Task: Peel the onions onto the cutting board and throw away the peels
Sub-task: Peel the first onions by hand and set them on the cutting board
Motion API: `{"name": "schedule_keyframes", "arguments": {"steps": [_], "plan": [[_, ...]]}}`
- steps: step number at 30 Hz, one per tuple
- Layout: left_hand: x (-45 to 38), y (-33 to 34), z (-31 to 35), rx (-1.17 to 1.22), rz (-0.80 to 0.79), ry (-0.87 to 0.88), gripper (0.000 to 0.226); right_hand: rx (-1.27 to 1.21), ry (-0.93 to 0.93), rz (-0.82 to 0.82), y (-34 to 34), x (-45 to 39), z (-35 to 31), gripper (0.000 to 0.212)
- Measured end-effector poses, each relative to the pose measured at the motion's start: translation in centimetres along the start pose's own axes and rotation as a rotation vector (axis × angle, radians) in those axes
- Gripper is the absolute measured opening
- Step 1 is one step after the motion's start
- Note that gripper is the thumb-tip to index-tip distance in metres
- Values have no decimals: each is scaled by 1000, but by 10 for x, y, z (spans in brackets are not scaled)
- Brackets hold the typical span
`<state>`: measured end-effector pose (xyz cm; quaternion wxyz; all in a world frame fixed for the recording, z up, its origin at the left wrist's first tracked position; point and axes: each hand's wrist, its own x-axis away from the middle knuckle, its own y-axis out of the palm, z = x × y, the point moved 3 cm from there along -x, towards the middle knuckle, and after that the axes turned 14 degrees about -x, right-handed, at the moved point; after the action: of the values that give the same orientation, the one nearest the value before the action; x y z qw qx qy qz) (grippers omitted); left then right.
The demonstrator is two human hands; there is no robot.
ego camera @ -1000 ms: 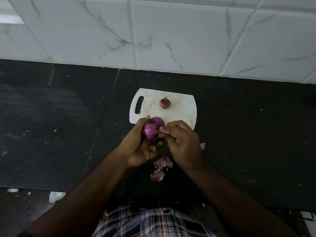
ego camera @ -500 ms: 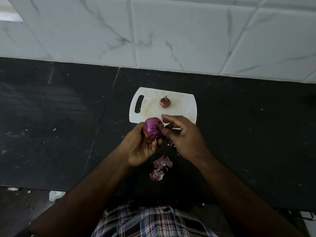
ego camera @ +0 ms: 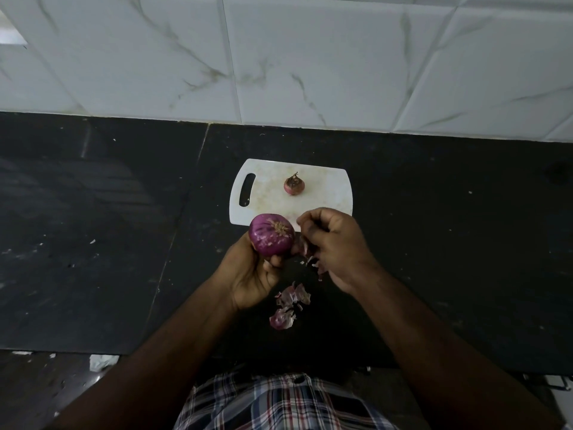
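My left hand [ego camera: 252,274] grips a purple onion [ego camera: 272,234] just in front of the white cutting board [ego camera: 325,197], root end turned up. Close on its right, my right hand [ego camera: 335,246] has its fingers curled, pinching a strip of peel [ego camera: 302,246] that hangs beside the onion. A smaller onion [ego camera: 294,184] with its dry skin on sits on the board. Loose peels [ego camera: 290,305] lie on the black counter below my hands.
The black counter [ego camera: 93,243] runs wide to both sides, backed by a white marble-tiled wall [ego camera: 310,57]. Its front edge is near my checked shirt [ego camera: 279,401]. White scraps [ego camera: 104,361] lie on the floor at the lower left.
My left hand has turned the onion so its root end faces up. My right hand has drawn away from the onion to the right with a strip of peel.
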<state>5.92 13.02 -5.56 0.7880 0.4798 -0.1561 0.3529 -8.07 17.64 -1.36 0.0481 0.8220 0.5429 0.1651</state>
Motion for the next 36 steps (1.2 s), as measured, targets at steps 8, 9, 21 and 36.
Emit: {"name": "schedule_keyframes", "arguments": {"steps": [8,9,21,36], "plan": [[0,-1,-1,56,-43,-32,53,256,-49,-197,-13,2,-9,34],[-1,0,-2,60,-47,-32,51,296,-74,-207,-9,0,-7,35],[-6,5,2,-110,90,15,50,454,-376,167,7,-5,11,9],[-5,11,10,-235,183,60,43,455,-655,75,5,-1,4,3]]}}
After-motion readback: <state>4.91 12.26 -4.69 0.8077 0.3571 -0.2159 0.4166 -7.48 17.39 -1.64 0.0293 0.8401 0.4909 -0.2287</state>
